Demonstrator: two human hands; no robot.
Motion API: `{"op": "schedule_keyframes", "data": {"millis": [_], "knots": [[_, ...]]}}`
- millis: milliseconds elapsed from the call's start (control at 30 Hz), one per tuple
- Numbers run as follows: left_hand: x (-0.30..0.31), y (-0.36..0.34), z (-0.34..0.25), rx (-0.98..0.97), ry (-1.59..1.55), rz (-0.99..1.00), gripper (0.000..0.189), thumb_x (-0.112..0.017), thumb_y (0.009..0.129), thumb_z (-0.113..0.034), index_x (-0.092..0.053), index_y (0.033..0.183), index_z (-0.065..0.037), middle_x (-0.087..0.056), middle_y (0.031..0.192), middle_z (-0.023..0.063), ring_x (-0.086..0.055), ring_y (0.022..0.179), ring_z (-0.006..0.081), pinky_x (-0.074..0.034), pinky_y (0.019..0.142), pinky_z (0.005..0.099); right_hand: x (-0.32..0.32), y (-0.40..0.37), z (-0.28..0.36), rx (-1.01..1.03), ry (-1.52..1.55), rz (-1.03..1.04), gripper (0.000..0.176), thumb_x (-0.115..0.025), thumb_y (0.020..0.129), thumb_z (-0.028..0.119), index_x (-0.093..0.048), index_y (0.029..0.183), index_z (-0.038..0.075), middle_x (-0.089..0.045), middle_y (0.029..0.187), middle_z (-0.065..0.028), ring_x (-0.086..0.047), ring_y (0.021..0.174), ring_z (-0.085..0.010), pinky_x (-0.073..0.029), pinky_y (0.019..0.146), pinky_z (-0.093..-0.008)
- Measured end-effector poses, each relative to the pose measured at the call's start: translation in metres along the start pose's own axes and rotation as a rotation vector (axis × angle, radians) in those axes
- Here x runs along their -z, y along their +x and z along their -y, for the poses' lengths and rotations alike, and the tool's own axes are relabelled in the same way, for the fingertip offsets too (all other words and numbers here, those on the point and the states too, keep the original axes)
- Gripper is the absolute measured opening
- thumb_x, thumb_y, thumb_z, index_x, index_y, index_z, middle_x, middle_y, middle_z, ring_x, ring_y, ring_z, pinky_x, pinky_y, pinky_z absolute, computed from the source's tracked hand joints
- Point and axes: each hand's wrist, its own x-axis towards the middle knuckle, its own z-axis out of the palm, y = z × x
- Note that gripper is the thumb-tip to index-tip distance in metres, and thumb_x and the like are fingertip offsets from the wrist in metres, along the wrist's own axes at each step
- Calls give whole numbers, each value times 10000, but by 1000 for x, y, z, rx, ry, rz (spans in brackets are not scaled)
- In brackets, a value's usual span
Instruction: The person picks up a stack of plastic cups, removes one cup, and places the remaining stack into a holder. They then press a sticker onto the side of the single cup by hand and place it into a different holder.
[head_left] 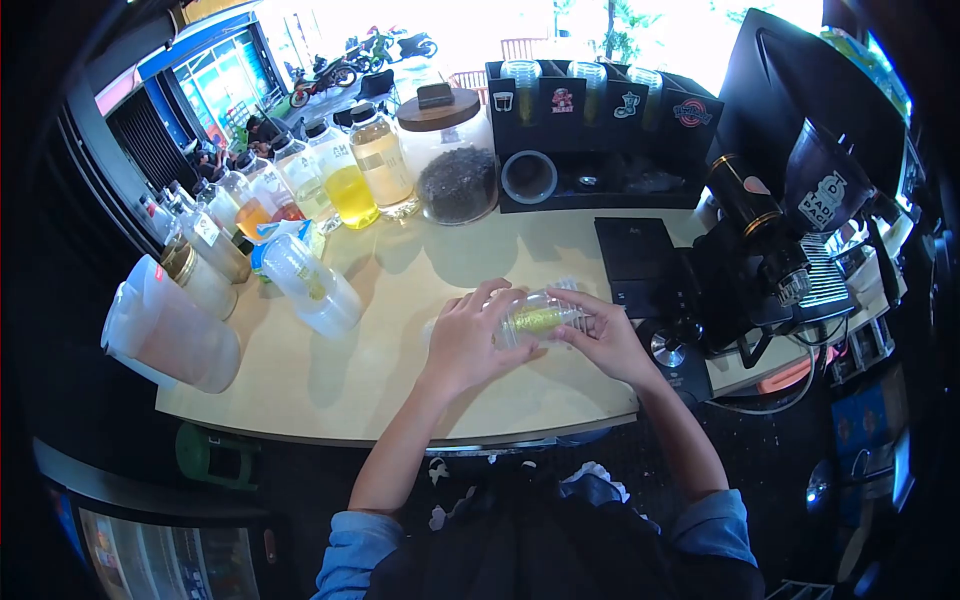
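A clear plastic cup point(540, 316) with something yellow-green inside lies tilted on its side above the beige counter point(380, 370). My left hand point(470, 335) wraps around its left end. My right hand point(603, 335) grips its right end, fingers curled over it. Both hands meet at the cup near the counter's front edge, right of centre.
Syrup bottles point(350, 180) line the back left. A big jar of dark leaves point(456, 165) stands behind. A black cup rack point(600, 140) sits at the back, a black scale point(636, 248) and coffee grinder point(790, 240) to the right. White jugs point(175, 330) stand at left.
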Motion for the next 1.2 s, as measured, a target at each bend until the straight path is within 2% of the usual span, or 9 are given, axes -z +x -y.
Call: {"op": "schedule_keyframes", "data": {"millis": [33,100,233,300,500,633,700,933,1200], "knots": [[1,0,-2,2,1,-2,623,-756,677,-445,-552,1192,-161,-548,1228,58,-607,1034,291,-481,901,417,-3,1,-1,1,0,3,460,-599,869,-48,-484,1312,-18,-575,1205,-125,-593,1001,-124,-519,842,-252],[4,1,-7,-17,-30,4,782,-759,642,-509,-495,1268,-123,-535,1248,86,-578,1084,293,-425,963,428,-7,2,-2,24,-30,20,375,-577,871,-49,-545,1242,-5,-589,1180,-101,-614,919,-103,-520,781,-239],[12,-5,1,-56,0,-62,886,-778,614,-521,-442,1326,-114,-529,1275,99,-557,1124,290,-403,997,429,-14,6,1,5,-28,-3,278,-613,858,-43,-582,1134,-32,-608,1108,-91,-600,933,-96,-512,793,-229],[10,-8,7,-1,-10,32,903,-790,599,-513,-445,1337,-123,-538,1280,100,-564,1118,285,-413,992,419,-21,5,10,-12,-142,-60,227,-660,836,-9,-607,1056,-11,-631,1020,-59,-598,839,-60,-486,704,-193],[8,-7,4,18,-36,32,872,-795,591,-481,-472,1319,-125,-566,1247,95,-589,1081,281,-451,952,394,-39,7,13,-17,-137,-105,237,-713,799,29,-628,1020,13,-653,894,-16,-590,732,-37,-473,621,-192],[6,-6,3,18,-45,24,847,-794,588,-463,-486,1303,-128,-571,1239,94,-604,1051,281,-462,934,395,-32,6,11,5,-123,-87,245,-701,795,24,-614,1021,-9,-649,986,-63,-655,760,-113,-530,637,-241],[4,-5,2,2,-63,12,820,-787,587,-470,-501,1281,-141,-577,1224,85,-617,1020,279,-472,915,395,-33,3,20,9,-154,-139,233,-742,759,52,-651,971,20,-663,873,-17,-591,738,-34,-485,641,-200],[1,-2,-7,-5,-67,20,776,-770,602,-487,-513,1260,-166,-586,1196,67,-622,993,276,-479,889,390,-27,-1,13,10,-179,-205,232,-728,731,25,-654,951,17,-663,849,-17,-593,732,-39,-487,650,-199],[-8,1,-7,-73,5,-81,761,-776,599,-490,-539,1207,-99,-606,1146,68,-634,954,240,-483,852,378,-24,-2,13,-48,-218,-265,231,-718,726,3,-647,946,-8,-658,832,-16,-595,721,-40,-491,624,-197]]}}
